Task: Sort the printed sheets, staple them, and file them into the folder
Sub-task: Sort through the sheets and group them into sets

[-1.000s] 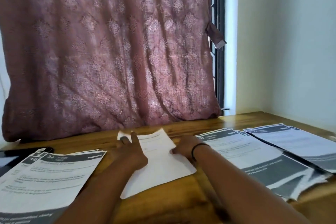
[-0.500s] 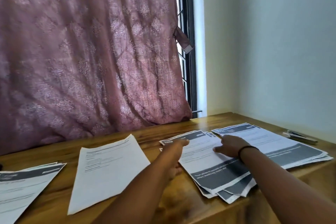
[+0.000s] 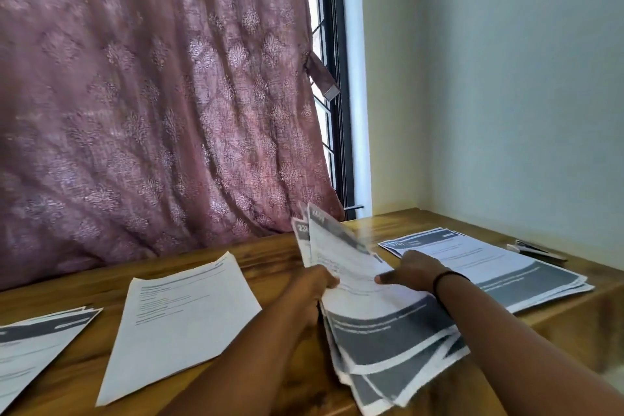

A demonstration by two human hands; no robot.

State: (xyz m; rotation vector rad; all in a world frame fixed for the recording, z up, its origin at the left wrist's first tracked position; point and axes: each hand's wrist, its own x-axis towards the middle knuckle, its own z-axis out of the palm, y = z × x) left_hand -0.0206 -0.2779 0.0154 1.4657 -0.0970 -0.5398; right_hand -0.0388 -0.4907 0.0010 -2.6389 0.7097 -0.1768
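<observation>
soft window (image 3: 320, 84) daylight, motion-blurred lifted sheets (image 3: 341, 246)

A fanned bundle of printed sheets (image 3: 381, 321) is tilting up off the table — far edge raised, dark footer bands nearest.

You have bare desk (image 3: 270, 253) between the single sheet (image 3: 182, 314) and the lifted stack (image 3: 381, 324); far right, the stapler (image 3: 537, 251) hugs the wall (image 3: 523, 94).

Home room: patterned mauve curtain (image 3: 152, 105) over barred window (image 3: 326, 84), wooden desk (image 3: 270, 257), plain walls.
</observation>
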